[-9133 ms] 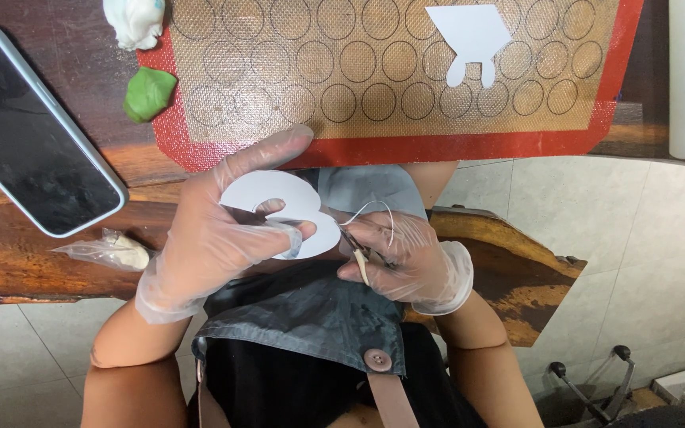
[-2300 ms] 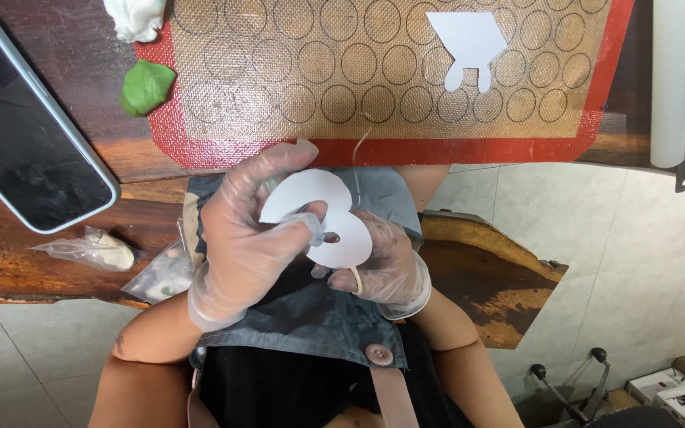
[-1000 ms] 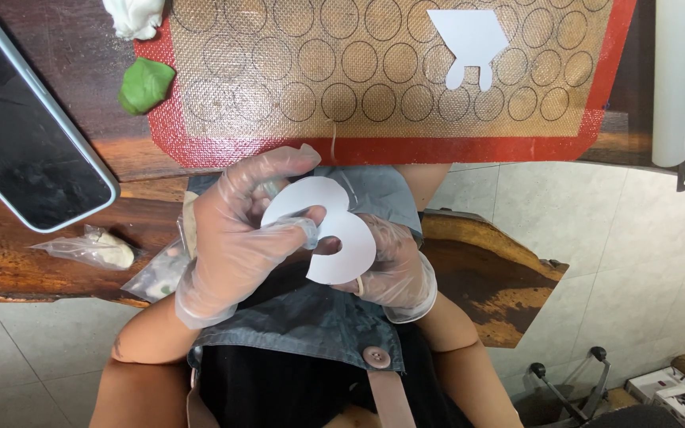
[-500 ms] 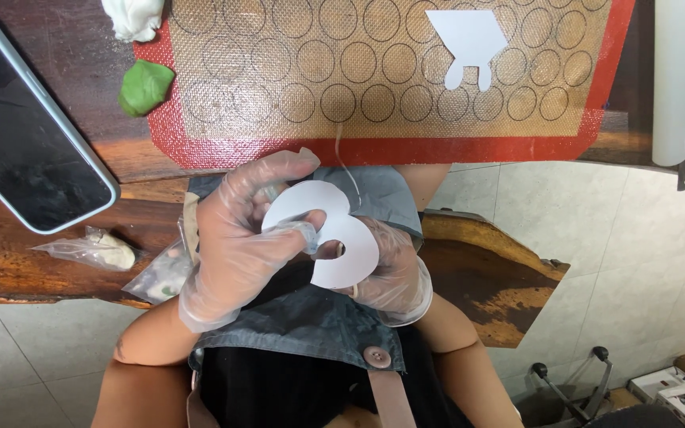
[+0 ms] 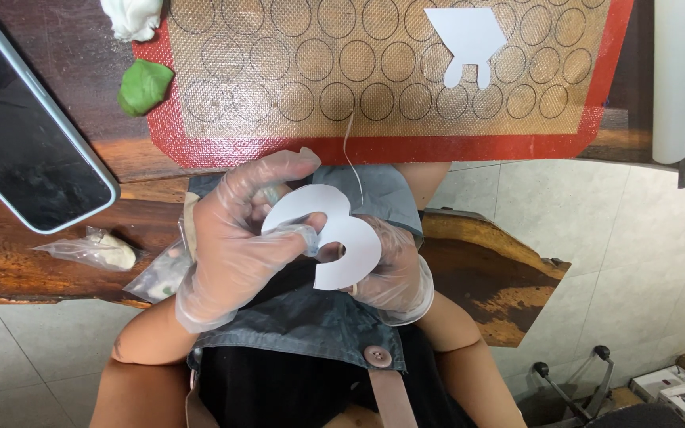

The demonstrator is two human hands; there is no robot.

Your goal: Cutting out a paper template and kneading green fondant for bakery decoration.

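Head view: white paper cutout (image 5: 334,238) pinched between both gloved hands' fingers (image 5: 299,234)

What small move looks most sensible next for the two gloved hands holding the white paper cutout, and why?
Probably lower the white paper cutout onto the baking mat. The left hand pinches its top and the right hand backs it from behind, near the chest, with bare mat just ahead.

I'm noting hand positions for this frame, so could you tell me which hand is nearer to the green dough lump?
Left. The left hand sits below the green dough lump, while the right hand lies farther right, behind the white paper cutout.
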